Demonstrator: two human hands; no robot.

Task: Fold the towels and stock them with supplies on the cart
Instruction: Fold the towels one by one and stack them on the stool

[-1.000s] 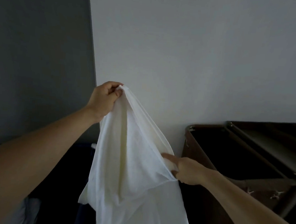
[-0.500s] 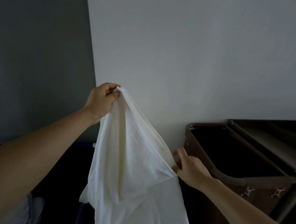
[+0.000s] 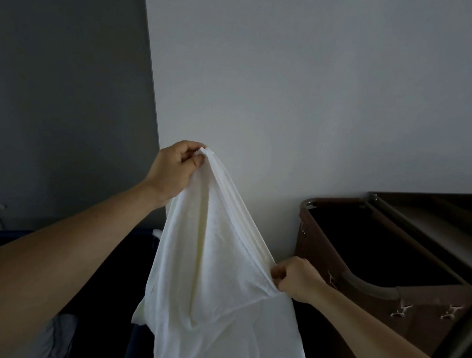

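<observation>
Two-handed, holding one white towel (image 3: 208,274) up in the air before a pale wall (image 3: 318,100). Pinching its top corner with the left hand (image 3: 171,171), thumb and curled fingers (image 3: 188,149) closed tight on the bunched cloth at the towel's highest point. Gripping the right edge lower down with the right hand (image 3: 297,279), fingers (image 3: 278,272) curled into a fist round a gathered fold. Pulling that edge into a taut slanted line between the two grips, from upper left down to lower right. Letting the rest hang loose below and between the hands, draping in long soft folds and running out past the bottom of the view. Standing just left of the cart (image 3: 433,220), with its brown bag (image 3: 419,331) gaping open at the top near the right hand. Holding the towel to the left of the bag, showing no visible contact with it. Facing a darker grey panel (image 3: 68,83) at the far left, meeting the pale wall along a straight vertical edge.
</observation>
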